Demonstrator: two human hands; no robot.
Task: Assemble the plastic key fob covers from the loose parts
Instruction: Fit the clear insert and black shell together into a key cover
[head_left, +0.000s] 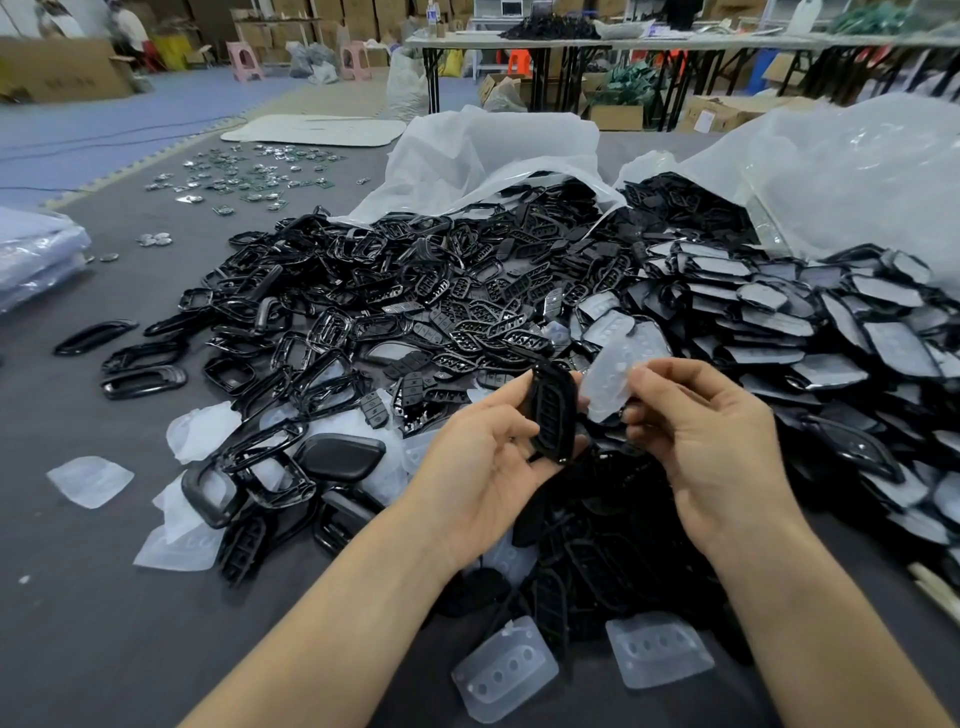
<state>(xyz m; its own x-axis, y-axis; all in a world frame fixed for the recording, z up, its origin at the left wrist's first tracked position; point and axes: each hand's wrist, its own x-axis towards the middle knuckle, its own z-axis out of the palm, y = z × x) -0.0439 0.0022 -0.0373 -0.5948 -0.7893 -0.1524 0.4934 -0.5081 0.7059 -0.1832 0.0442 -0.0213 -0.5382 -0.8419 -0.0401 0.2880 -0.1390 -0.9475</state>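
My left hand (488, 457) grips a black frame (553, 410); my right hand (711, 431) pinches a clear pad (605, 389), not yet fitted. Heaps of loose parts (467, 291) wait.

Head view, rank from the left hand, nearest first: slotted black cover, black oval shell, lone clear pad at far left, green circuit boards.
1. Slotted black cover: gripped in the left hand itself.
2. Black oval shell: just to the hand's left.
3. Lone clear pad: farther left, lying apart from the rest.
4. Green circuit boards: scattered far back on the left.
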